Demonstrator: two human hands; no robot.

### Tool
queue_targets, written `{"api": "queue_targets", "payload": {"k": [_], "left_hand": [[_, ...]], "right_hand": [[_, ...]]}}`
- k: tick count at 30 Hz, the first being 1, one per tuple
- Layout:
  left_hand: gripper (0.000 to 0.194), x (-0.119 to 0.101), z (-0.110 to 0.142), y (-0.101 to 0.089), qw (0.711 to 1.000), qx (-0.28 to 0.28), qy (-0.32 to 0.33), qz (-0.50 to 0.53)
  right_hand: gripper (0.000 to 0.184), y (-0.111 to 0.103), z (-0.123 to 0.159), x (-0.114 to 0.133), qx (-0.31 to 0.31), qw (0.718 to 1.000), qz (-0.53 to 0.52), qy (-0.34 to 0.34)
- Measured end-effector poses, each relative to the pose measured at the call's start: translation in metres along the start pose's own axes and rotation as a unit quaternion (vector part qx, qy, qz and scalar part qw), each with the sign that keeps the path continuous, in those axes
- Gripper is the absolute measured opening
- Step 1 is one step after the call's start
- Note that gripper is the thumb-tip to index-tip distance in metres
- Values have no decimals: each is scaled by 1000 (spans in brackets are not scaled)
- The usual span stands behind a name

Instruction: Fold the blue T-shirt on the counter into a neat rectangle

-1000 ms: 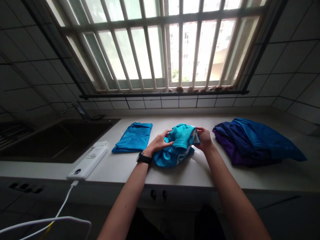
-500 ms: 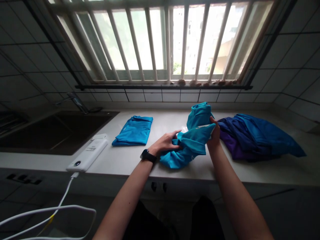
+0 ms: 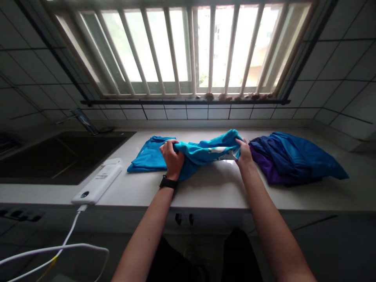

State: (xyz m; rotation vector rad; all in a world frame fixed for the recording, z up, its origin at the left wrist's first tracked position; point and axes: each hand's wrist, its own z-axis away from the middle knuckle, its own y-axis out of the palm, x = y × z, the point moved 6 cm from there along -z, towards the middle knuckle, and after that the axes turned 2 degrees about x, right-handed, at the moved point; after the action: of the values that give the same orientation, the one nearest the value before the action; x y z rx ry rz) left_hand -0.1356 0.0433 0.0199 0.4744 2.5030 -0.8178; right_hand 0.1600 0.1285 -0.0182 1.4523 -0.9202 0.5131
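Observation:
A turquoise garment (image 3: 205,150) hangs stretched between my two hands just above the white counter (image 3: 223,188). My left hand (image 3: 172,158), with a black watch on the wrist, is closed on the garment's left end. At the right end my right hand (image 3: 243,152) grips the cloth too. A folded blue garment (image 3: 145,158) lies on the counter just left of my left hand.
A heap of dark blue and purple clothes (image 3: 293,156) lies to the right. A white power bank (image 3: 98,184) with a white cable (image 3: 64,243) rests at the counter's left front edge. A dark sink (image 3: 58,156) with a tap is at the left. A barred window is behind.
The turquoise garment was bunched on the counter, then lifted by my right hand. Now my left hand has moved left and both hands hold it spread out sideways.

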Motion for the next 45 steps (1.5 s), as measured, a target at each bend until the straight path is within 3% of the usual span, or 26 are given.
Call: {"api": "queue_targets", "payload": {"k": [3, 9, 12, 16, 19, 22, 24, 26, 29, 32, 34, 37, 39, 42, 45], "left_hand": [[10, 3, 1, -4, 1000, -27, 10, 8], [15, -10, 6, 0, 992, 75, 95, 32], [28, -11, 5, -6, 993, 53, 92, 52], [30, -6, 0, -7, 998, 26, 53, 37], [38, -3, -4, 7, 995, 86, 43, 26], [51, -3, 0, 27, 976, 206, 54, 44], [49, -3, 5, 40, 954, 291, 57, 48], [43, -3, 10, 48, 935, 345, 69, 38], [43, -1, 12, 51, 932, 357, 66, 1], [45, 0, 14, 52, 931, 356, 70, -26], [38, -3, 16, 53, 923, 368, 106, -26], [30, -4, 19, 55, 918, 374, 126, -21], [28, -3, 19, 57, 919, 376, 120, -15], [28, -4, 20, 57, 916, 383, 120, -1], [38, -6, 20, 54, 918, 376, 122, 9]], "right_hand": [[31, 0, -1, -1, -11, 1000, 2, -7], [28, 13, 7, 5, 64, 998, -18, 15], [26, 14, 7, 7, 93, 995, -24, 6], [34, -2, -3, -1, 13, 998, 46, -49], [39, -15, -8, -12, -52, 991, 115, -50], [30, -19, -10, -16, -69, 989, 125, -40], [22, -20, -9, -16, -87, 989, 119, -24], [29, -19, -6, -14, -93, 988, 123, -9], [42, -14, -1, -11, -46, 978, 201, -11], [24, -3, 6, -14, 46, 952, 303, -5], [9, 1, 8, -15, 73, 944, 322, 2], [10, 6, 10, -5, 59, 966, 252, -6], [26, 13, 12, 6, 77, 986, 149, -19], [50, 23, 16, 20, 110, 993, 28, -41], [54, 16, 13, 13, 70, 997, 39, -19]]}}
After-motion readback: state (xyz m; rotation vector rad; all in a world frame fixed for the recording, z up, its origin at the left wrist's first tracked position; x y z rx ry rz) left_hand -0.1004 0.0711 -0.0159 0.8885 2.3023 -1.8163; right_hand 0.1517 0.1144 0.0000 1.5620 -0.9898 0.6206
